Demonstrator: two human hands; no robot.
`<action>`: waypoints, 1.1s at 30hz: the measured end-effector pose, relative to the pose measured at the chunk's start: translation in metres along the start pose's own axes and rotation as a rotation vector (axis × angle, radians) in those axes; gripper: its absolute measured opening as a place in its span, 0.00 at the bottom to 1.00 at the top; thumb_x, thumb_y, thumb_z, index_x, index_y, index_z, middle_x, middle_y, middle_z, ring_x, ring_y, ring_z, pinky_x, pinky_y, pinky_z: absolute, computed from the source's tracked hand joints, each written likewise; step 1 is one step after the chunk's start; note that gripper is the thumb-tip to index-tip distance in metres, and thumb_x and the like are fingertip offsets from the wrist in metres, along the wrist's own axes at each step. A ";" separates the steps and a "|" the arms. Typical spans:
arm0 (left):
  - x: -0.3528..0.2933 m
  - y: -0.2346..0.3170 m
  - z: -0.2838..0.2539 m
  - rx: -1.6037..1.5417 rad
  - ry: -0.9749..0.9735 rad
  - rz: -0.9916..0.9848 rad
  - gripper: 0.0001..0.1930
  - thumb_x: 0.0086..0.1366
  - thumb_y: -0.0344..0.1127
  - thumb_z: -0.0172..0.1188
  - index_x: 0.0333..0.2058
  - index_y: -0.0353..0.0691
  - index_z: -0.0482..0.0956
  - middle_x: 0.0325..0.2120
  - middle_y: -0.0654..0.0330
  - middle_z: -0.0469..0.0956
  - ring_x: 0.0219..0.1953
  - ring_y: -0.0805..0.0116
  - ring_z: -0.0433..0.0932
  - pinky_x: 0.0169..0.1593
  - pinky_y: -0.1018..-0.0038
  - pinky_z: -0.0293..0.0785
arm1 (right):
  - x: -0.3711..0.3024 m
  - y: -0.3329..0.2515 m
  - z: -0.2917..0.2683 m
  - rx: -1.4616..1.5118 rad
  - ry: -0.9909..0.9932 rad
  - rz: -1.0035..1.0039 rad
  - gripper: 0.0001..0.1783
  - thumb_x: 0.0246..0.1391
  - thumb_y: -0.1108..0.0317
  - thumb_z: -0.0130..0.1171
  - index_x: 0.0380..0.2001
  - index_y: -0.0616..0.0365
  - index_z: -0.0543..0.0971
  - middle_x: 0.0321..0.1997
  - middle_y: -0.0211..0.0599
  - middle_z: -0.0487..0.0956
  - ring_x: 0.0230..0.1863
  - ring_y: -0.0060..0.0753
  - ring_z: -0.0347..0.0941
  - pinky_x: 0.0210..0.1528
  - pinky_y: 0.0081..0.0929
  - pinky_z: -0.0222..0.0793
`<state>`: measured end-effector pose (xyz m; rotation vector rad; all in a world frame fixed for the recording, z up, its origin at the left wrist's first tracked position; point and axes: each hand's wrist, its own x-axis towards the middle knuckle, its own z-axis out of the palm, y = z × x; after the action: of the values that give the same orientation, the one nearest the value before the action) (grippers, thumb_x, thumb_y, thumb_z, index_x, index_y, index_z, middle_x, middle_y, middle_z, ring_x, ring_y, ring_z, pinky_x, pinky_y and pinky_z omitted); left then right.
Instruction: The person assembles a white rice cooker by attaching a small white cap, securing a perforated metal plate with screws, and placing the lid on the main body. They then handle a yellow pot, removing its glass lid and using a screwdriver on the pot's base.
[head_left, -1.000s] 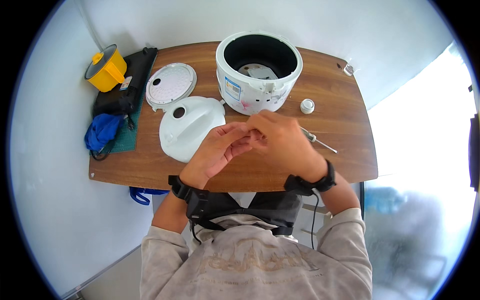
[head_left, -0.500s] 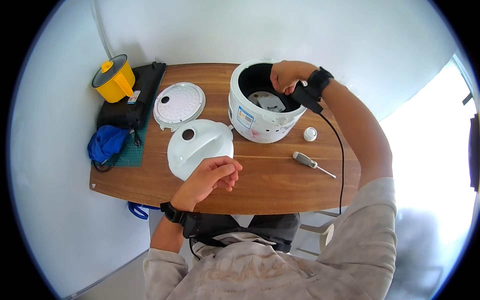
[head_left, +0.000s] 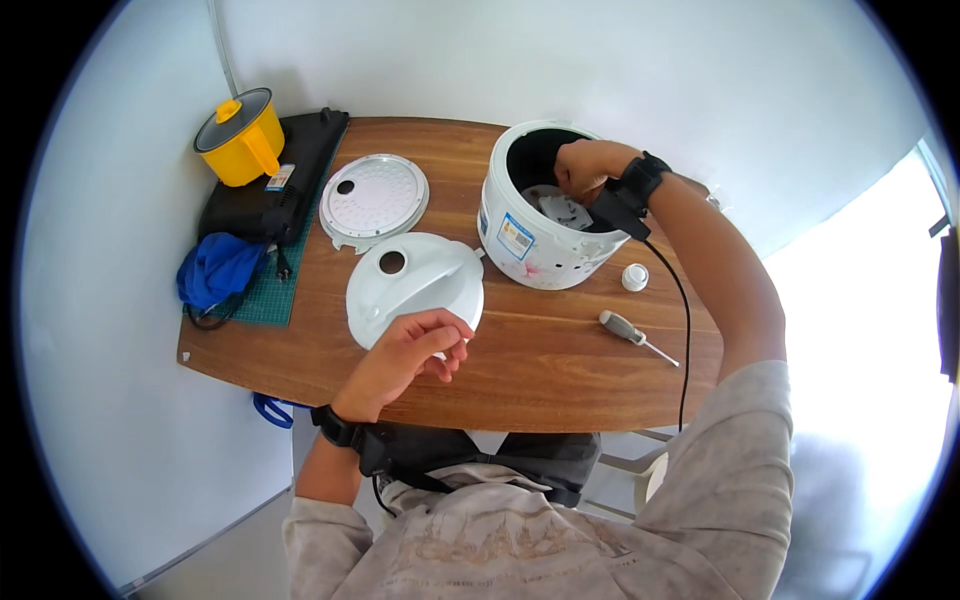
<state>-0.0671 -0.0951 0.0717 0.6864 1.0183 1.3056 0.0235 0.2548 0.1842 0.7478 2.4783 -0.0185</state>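
Observation:
My right hand [head_left: 592, 168] reaches over the rim into a white rice cooker body [head_left: 540, 262]. Its fingers are bent closed and point down toward a pale plate [head_left: 565, 211] at the dark bottom. Whatever the fingertips hold is hidden. Above the near edge of the white cooker lid [head_left: 440, 285] hovers my left hand [head_left: 415, 350]. Its fingers are loosely curled with the thumb over them, and I cannot make out anything in them. Behind that lid lies a round white inner cover [head_left: 375, 200] with a dark hole.
Right of the cooker are a small white cap [head_left: 635, 277] and a grey-handled screwdriver [head_left: 638, 338]. A black cable [head_left: 687, 330] hangs from my right wrist. On the left stand a yellow pot [head_left: 243, 140], a black appliance [head_left: 305, 155], a blue cloth [head_left: 215, 270] and a green mat [head_left: 270, 305].
The whole view has shifted slightly, moving the tabletop things to the right. My right hand sits a little lower inside the cooker. My left hand stays curled near the lid.

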 end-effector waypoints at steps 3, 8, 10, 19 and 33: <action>-0.004 0.006 -0.009 0.063 0.082 0.051 0.10 0.73 0.35 0.54 0.43 0.36 0.81 0.31 0.64 0.79 0.32 0.77 0.77 0.34 0.80 0.76 | -0.013 0.007 -0.005 0.074 0.032 -0.062 0.10 0.47 0.73 0.66 0.36 0.59 0.84 0.30 0.38 0.86 0.29 0.31 0.84 0.31 0.27 0.78; 0.003 0.004 -0.038 0.593 0.388 0.234 0.10 0.71 0.37 0.57 0.43 0.38 0.82 0.30 0.63 0.80 0.32 0.74 0.78 0.34 0.76 0.75 | -0.052 0.034 0.005 0.403 0.412 -0.180 0.06 0.53 0.73 0.62 0.35 0.62 0.81 0.24 0.35 0.82 0.24 0.27 0.81 0.28 0.24 0.76; 0.003 -0.002 -0.058 0.991 0.557 0.369 0.11 0.67 0.37 0.60 0.44 0.38 0.82 0.34 0.58 0.81 0.35 0.64 0.79 0.39 0.69 0.76 | -0.091 0.020 0.007 0.513 0.620 -0.155 0.05 0.55 0.69 0.61 0.32 0.58 0.82 0.23 0.37 0.82 0.22 0.27 0.79 0.32 0.26 0.75; 0.030 -0.010 -0.047 1.530 0.554 0.445 0.20 0.63 0.37 0.65 0.52 0.36 0.78 0.46 0.51 0.79 0.49 0.51 0.75 0.53 0.61 0.73 | -0.233 0.010 0.127 0.949 0.901 0.121 0.08 0.59 0.69 0.63 0.37 0.63 0.81 0.26 0.35 0.82 0.28 0.21 0.75 0.34 0.24 0.72; 0.042 -0.018 -0.057 1.385 0.529 0.351 0.20 0.62 0.35 0.67 0.52 0.37 0.78 0.45 0.45 0.81 0.48 0.46 0.80 0.50 0.62 0.75 | -0.216 -0.004 0.231 0.946 0.597 0.056 0.08 0.57 0.69 0.62 0.36 0.63 0.80 0.26 0.38 0.81 0.25 0.28 0.76 0.33 0.26 0.73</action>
<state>-0.1117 -0.0644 0.0224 1.6351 2.3507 0.9158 0.2876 0.1037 0.0967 1.3419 2.9589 -1.1637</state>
